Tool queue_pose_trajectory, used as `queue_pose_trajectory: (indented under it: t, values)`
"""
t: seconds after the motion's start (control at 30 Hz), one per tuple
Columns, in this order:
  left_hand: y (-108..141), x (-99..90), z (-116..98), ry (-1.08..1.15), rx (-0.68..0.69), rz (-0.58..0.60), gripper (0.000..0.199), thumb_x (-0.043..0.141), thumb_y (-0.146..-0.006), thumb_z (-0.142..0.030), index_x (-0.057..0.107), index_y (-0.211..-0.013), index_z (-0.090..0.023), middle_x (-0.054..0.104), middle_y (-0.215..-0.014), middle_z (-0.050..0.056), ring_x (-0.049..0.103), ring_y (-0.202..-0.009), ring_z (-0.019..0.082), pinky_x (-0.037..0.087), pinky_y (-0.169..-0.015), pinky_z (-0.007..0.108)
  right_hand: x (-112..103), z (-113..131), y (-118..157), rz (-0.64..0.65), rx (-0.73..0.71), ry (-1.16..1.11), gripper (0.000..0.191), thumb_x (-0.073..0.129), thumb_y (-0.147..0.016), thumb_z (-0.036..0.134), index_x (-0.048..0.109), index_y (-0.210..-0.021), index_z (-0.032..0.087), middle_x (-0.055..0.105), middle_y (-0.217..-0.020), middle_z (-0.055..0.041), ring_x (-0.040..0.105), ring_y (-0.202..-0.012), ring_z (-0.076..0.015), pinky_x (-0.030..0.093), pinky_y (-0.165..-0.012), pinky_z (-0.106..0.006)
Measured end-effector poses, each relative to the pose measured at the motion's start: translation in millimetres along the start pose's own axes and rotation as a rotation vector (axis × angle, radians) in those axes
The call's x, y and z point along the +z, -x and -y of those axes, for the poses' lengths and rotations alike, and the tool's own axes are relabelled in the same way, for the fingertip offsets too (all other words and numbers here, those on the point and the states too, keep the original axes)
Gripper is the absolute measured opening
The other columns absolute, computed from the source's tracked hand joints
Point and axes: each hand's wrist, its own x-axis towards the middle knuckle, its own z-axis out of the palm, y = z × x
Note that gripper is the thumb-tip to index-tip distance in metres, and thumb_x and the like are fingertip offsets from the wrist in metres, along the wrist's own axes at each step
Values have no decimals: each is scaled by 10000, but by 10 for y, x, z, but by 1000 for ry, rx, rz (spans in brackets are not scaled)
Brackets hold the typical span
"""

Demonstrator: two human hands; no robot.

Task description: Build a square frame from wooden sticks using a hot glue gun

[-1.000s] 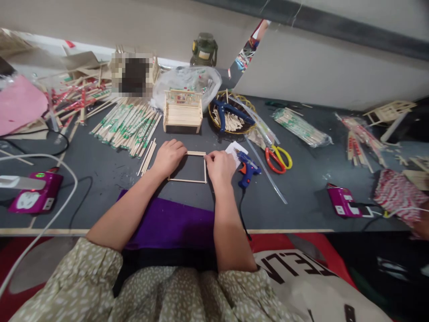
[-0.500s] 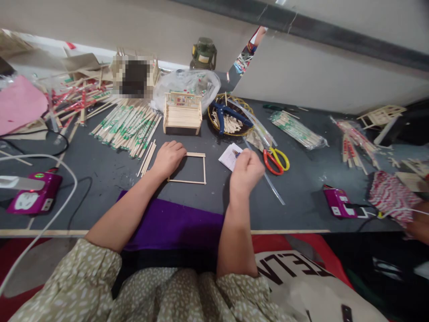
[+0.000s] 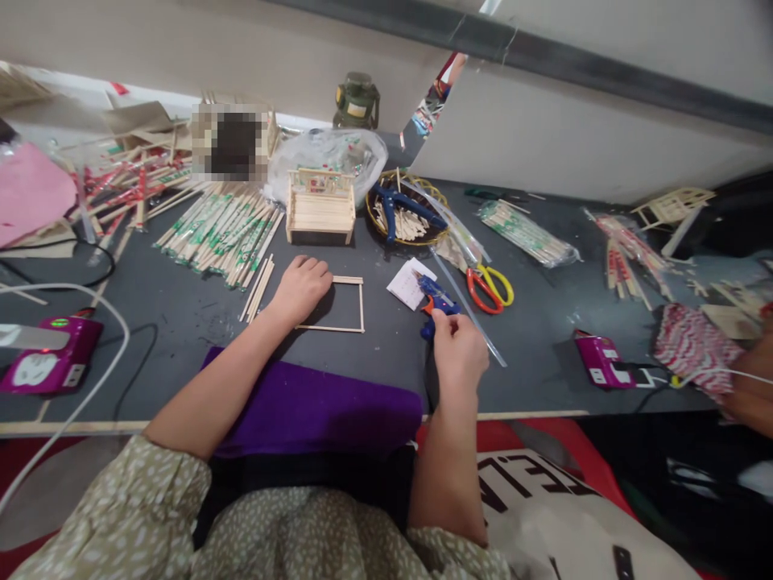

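My left hand rests on the table over the left end of a small rectangular frame of thin wooden sticks, its fingers curled together at the top left corner and hiding that side. A blue hot glue gun with an orange trigger lies with its nozzle on a folded white paper. Right behind it is my right hand, thumb and fingers closed in a pinch; whatever is between them is hidden. Several loose sticks lie left of the frame, and a miniature wooden bench stands behind it.
Wrapped chopsticks spread at the left. A basket holds stick pieces and blue pliers. Scissors and a clear glue stick lie right. Purple boxes with cables flank me. Another person's arm shows far right.
My right hand has dropped from over the glue gun toward me, uncovering the gun, and its fist has become a pinch. My left hand stays on the frame. The view has shifted slightly.
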Motion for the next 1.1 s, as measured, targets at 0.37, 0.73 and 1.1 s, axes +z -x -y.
queue_pose_trajectory:
  t: [0.37,0.73,1.1]
  values:
    - [-74,-104,-36,3,28,117,201,517,-862,-42,641,-736,-139,615,-720,92,576,-717,240,453,-741,384,176,-82,-216,23,56,-46,283,605,-807,433,699,-837,168,710,-805,-140,663,-773,-292,452,-674,-373]
    - [-61,-123,-24,42,-13,122,216,508,-889,-70,623,-725,-151,607,-731,93,552,-717,240,431,-642,353,-13,103,-126,-22,188,-1230,329,734,-600,368,566,-832,207,604,-650,47,559,-520,-110,460,-439,-218]
    - [-58,-149,-47,27,-29,114,215,522,-889,-89,618,-712,-162,591,-723,79,527,-706,223,409,-611,342,168,283,87,321,-74,-1249,296,689,-771,434,625,-896,174,713,-792,-30,429,-409,-52,302,-356,-205]
